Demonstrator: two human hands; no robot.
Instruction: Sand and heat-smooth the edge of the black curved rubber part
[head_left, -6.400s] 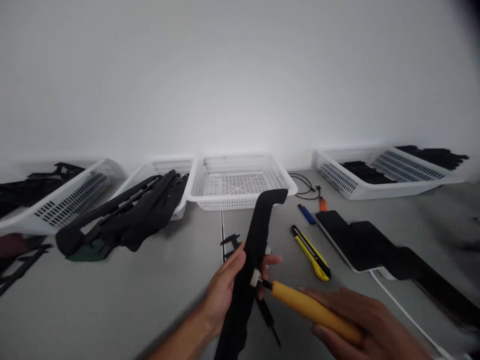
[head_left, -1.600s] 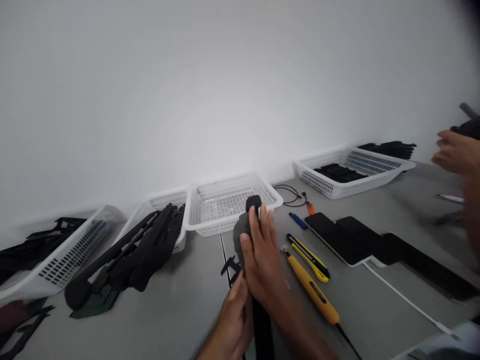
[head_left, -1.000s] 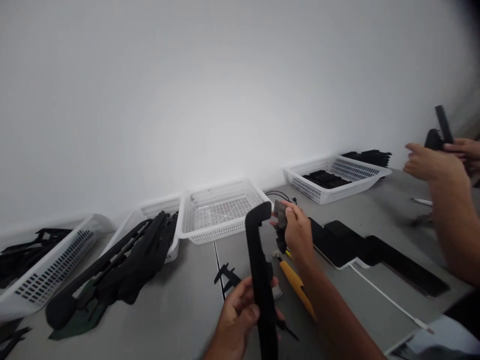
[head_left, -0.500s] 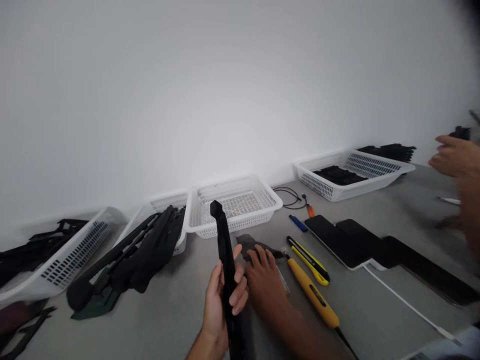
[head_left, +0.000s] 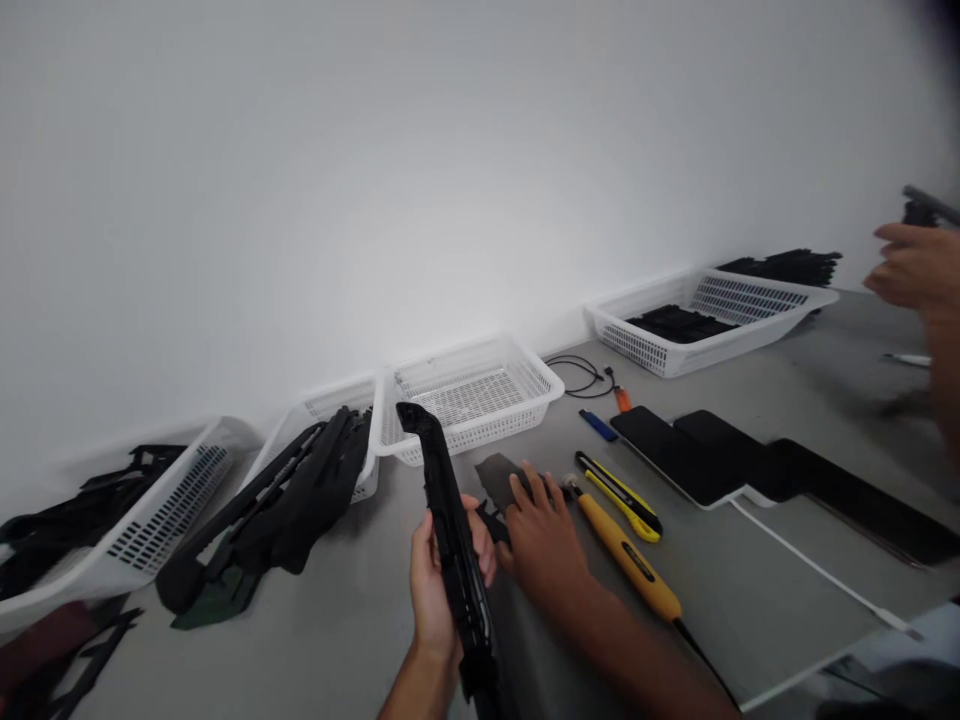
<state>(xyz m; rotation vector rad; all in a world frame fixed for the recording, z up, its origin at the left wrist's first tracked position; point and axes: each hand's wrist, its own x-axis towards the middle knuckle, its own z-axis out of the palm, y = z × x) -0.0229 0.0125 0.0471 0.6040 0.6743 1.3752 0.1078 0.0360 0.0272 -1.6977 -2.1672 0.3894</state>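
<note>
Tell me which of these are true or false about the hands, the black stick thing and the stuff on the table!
1. The left hand grips the long black part. True.
2. The right hand holds the yellow tool. False: the tool lies on the table beside that hand.
3. The middle white basket is full of black parts. False: nothing shows inside it.
4. Another person's hand shows at the right edge. True.
</note>
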